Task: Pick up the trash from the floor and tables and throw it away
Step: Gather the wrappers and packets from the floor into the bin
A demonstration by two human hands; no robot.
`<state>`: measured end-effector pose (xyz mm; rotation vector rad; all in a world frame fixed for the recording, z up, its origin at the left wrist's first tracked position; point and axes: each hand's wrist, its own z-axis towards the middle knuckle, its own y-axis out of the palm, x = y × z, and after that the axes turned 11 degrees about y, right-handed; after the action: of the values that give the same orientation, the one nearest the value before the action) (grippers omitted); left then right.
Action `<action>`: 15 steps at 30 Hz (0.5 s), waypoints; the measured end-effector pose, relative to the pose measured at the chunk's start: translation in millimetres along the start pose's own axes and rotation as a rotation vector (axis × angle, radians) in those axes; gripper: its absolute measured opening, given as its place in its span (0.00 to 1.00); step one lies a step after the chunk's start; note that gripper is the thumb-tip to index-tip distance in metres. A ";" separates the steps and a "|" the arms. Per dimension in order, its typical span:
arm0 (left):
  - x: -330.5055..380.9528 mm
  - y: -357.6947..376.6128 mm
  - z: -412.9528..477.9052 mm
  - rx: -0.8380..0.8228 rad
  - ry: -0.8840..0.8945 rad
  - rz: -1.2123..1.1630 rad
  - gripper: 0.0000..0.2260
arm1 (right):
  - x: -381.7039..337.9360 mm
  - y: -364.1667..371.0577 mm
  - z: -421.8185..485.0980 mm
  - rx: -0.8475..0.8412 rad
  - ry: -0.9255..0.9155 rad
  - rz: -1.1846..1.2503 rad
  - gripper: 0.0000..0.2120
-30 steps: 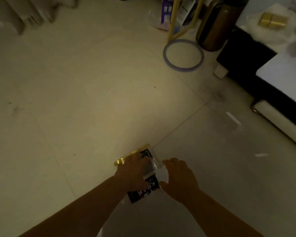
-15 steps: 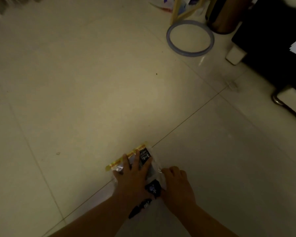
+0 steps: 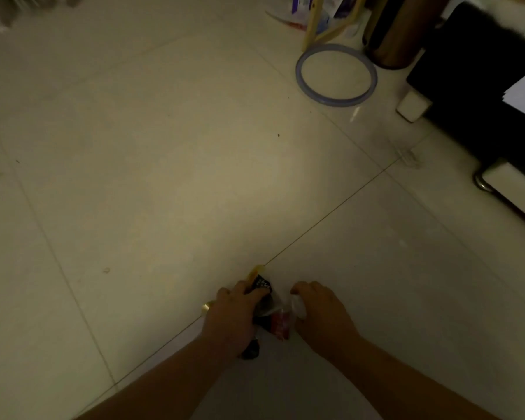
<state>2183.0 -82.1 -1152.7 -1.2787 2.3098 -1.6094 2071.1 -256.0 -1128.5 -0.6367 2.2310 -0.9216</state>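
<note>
A crumpled plastic wrapper [image 3: 269, 316], black and clear with a yellow strip and a red patch, lies on the pale tiled floor low in the head view. My left hand [image 3: 235, 316] is curled over its left side, fingers closed on the plastic. My right hand [image 3: 322, 313] grips its clear right edge with bent fingers. A brown cylindrical bin [image 3: 397, 34] stands at the far right top. Most of the wrapper is hidden under my hands.
A bluish plastic ring [image 3: 303, 86] lies on the floor beside yellow stand legs [image 3: 312, 22]. A black cabinet [image 3: 473, 95] with a white foot [image 3: 412, 107] lines the right side. A small clear scrap [image 3: 408, 156] lies near it. Bags sit at the top.
My left hand went from flat on the wrapper to closed around it, and the wrapper has bunched up between both hands. The view tilted slightly down.
</note>
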 end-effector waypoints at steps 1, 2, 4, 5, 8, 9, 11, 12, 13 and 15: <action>-3.1 -2.8 0.4 -0.014 -0.002 -0.015 0.32 | -1.0 -4.2 1.3 0.005 -0.011 -0.016 0.23; -6.2 -5.7 0.3 -0.030 0.001 -0.033 0.33 | -2.9 -8.5 2.6 0.008 -0.021 -0.022 0.24; -12.8 -13.9 0.9 -0.046 0.017 -0.079 0.33 | -9.1 -18.2 5.2 0.024 -0.035 -0.016 0.24; -15.9 -19.9 1.0 -0.046 0.024 -0.116 0.32 | -13.2 -23.4 6.8 0.038 -0.045 -0.014 0.24; -23.2 -48.6 -0.9 -0.013 0.009 -0.223 0.30 | -28.5 -42.9 10.6 0.074 -0.076 -0.013 0.23; -24.3 -61.8 -4.1 -0.004 -0.003 -0.257 0.30 | -34.8 -52.3 8.9 0.083 -0.076 -0.008 0.23; -22.0 -93.4 -16.2 0.010 -0.008 -0.327 0.31 | -48.0 -75.3 -1.5 0.105 -0.076 0.012 0.23; -19.4 -112.2 -25.0 0.029 -0.007 -0.355 0.31 | -55.8 -88.8 -9.2 0.118 -0.079 0.025 0.23; -15.4 -134.4 -35.2 0.056 0.001 -0.371 0.31 | -65.4 -104.5 -19.7 0.128 -0.082 0.036 0.23; -4.5 -177.1 -56.7 0.113 0.016 -0.403 0.32 | -86.1 -136.2 -43.2 0.146 -0.087 0.056 0.23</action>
<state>2264.2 -57.0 -987.3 -1.7939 2.0252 -1.8305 2124.9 -269.4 -971.1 -0.5341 2.0724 -0.9986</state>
